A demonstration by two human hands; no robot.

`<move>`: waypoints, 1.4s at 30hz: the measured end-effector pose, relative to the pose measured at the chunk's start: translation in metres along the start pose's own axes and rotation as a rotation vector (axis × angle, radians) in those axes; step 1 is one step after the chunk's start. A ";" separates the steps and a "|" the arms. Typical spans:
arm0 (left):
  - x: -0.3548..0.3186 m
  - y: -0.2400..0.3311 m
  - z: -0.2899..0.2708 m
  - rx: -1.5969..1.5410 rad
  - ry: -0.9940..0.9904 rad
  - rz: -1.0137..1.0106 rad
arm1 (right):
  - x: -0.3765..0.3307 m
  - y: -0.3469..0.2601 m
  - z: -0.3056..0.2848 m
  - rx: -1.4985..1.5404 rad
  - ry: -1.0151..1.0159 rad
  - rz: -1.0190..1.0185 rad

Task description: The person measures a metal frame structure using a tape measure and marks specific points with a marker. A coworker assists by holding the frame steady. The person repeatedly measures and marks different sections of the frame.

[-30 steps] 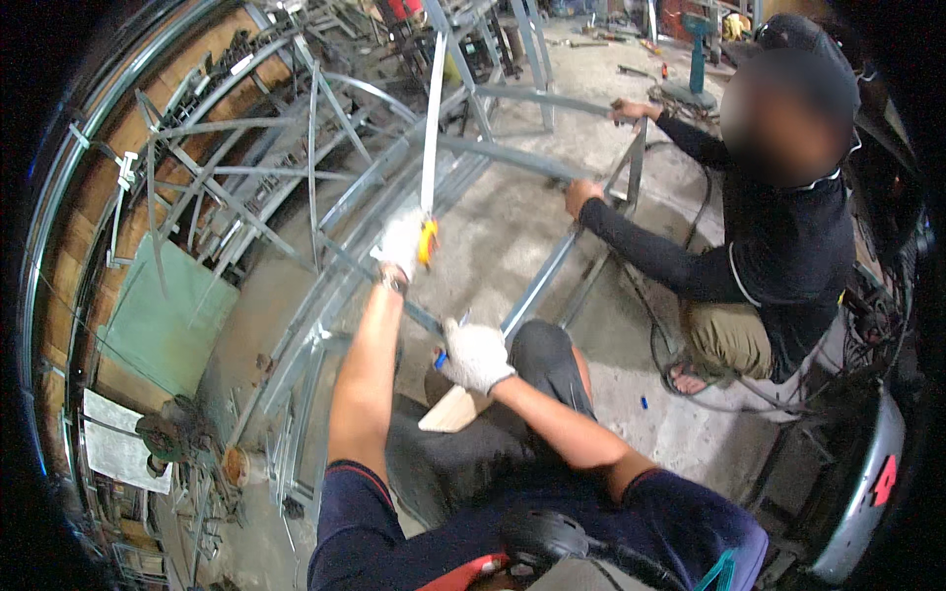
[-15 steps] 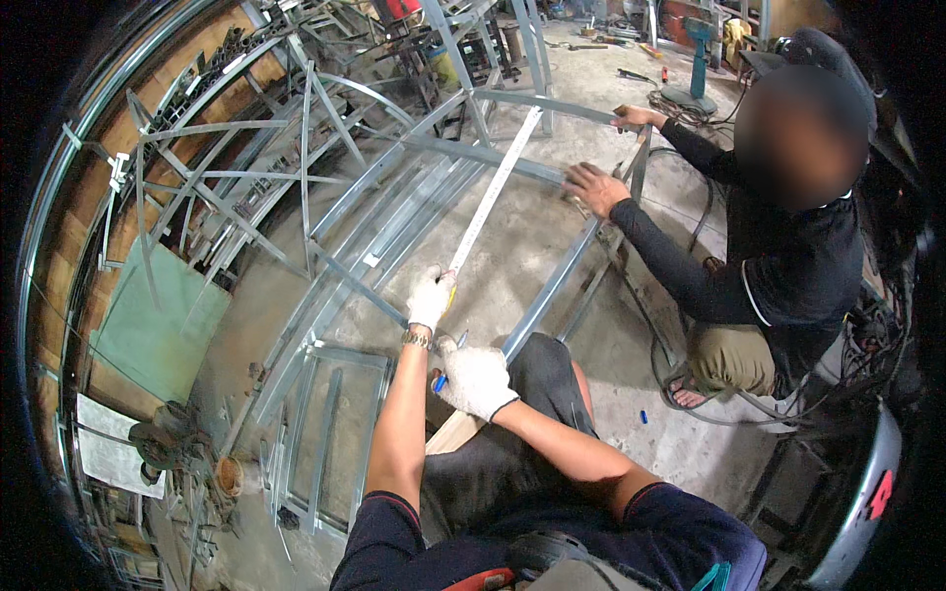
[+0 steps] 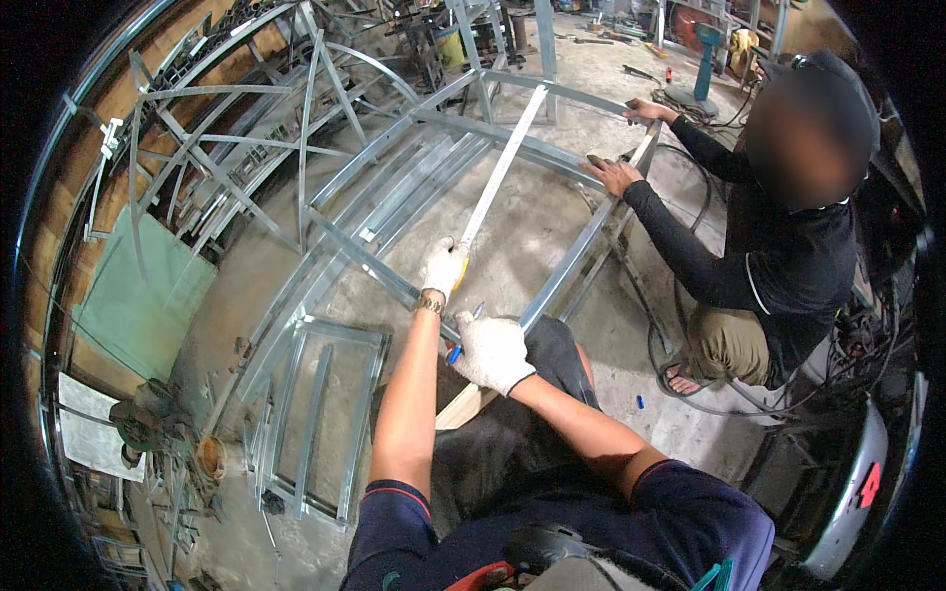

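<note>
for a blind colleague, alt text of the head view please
The gloved left hand holds a tape measure extended over a metal frame; the gloved right hand holds a blue pen. A co-worker's bare hands rest on the frame.

Tape case (image 3: 461,274): mostly hidden from me behind the left grip (image 3: 443,264). Tape blade (image 3: 505,167): markings too small for me to read. Pen (image 3: 454,355): middle covered by the right grip (image 3: 495,350). Wood piece (image 3: 461,406): upper end out of my sight, behind the right grip's wrist. Uprights (image 3: 545,49): tops cut off by the upper edge. Co-worker (image 3: 803,246): face blurred. Far floor tools (image 3: 591,40): too small for me to identify. Wearer's shirt (image 3: 660,527): cut off by the lower edge. Lower-left clutter (image 3: 118,552): fading into the dark rim.
</note>
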State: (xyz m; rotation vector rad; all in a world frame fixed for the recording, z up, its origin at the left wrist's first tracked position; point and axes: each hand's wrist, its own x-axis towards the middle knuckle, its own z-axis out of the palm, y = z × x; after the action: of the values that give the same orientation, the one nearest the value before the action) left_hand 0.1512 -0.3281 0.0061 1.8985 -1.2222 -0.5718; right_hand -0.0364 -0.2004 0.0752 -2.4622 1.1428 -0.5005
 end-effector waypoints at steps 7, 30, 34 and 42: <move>0.001 0.003 0.007 0.255 0.045 0.144 | 0.003 0.002 0.006 -0.029 0.046 -0.011; -0.001 0.006 -0.006 0.268 0.294 -0.146 | 0.001 0.000 0.000 -0.015 -0.004 0.018; -0.005 0.012 -0.007 0.249 0.347 -0.161 | 0.001 0.000 -0.001 -0.024 -0.007 0.007; -0.005 0.008 -0.006 0.287 0.395 -0.075 | 0.001 -0.001 0.000 -0.030 0.007 0.014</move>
State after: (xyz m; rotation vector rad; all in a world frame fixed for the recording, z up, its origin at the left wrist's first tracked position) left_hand 0.1486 -0.3233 0.0161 2.1734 -1.0159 -0.0480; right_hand -0.0355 -0.2004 0.0755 -2.4776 1.1778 -0.4924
